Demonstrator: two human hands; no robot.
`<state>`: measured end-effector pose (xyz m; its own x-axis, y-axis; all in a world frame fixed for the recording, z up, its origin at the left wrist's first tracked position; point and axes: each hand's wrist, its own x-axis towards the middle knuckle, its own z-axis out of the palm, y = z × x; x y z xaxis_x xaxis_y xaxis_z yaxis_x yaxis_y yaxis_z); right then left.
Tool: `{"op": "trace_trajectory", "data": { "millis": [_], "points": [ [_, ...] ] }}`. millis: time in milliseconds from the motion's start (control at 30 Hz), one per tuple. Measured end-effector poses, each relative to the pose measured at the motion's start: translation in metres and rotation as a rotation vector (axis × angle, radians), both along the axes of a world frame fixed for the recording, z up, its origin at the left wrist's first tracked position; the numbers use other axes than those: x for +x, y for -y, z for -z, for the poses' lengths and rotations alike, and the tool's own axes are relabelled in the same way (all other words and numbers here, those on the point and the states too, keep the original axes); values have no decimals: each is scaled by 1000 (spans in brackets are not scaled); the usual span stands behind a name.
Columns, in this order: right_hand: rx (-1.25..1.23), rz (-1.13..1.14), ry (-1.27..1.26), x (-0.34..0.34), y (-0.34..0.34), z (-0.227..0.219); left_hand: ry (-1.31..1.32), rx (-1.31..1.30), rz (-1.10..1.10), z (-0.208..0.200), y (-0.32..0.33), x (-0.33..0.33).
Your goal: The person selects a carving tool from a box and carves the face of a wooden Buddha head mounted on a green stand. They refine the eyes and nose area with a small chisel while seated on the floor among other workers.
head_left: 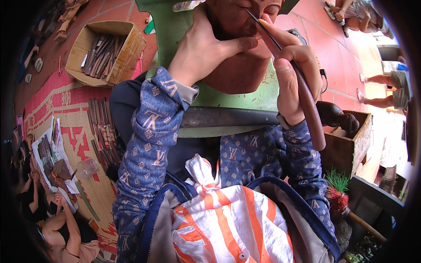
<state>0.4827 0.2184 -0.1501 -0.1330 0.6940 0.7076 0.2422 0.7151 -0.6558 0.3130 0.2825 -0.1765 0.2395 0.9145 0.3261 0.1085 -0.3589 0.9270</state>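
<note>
A reddish-brown carved head [239, 72] rests on a green surface [210, 98] in front of me, its face partly cut off by the top edge. My left hand [204, 48] is wrapped around its side, thumb lying across the lower part of the face. In my right hand [296, 65] is a carving knife [309, 109] with a long, rounded brown handle, gripped like a pen. Its thin dark blade reaches to the face between nose and eye, and the tip seems to touch the wood there.
To the left, a cardboard box [75, 65] holds several wooden-handled tools [103, 55]; more tools [101, 127] lie on a patterned mat [72, 107]. At right stand a wooden box [344, 151] with a dark carved head [348, 122] and a green-bristled brush [337, 184]. People sit at both sides.
</note>
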Motion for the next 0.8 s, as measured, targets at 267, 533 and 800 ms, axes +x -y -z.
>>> {"op": "trace_trajectory", "data": {
  "millis": [267, 533, 800],
  "points": [
    [159, -21, 117, 4, -10, 1, -9, 23, 6, 0, -2, 0],
    [23, 9, -8, 0, -5, 0, -18, 10, 5, -2, 1, 0],
    [136, 10, 64, -5, -8, 5, -30, 62, -20, 2, -1, 2]
  ]
}}
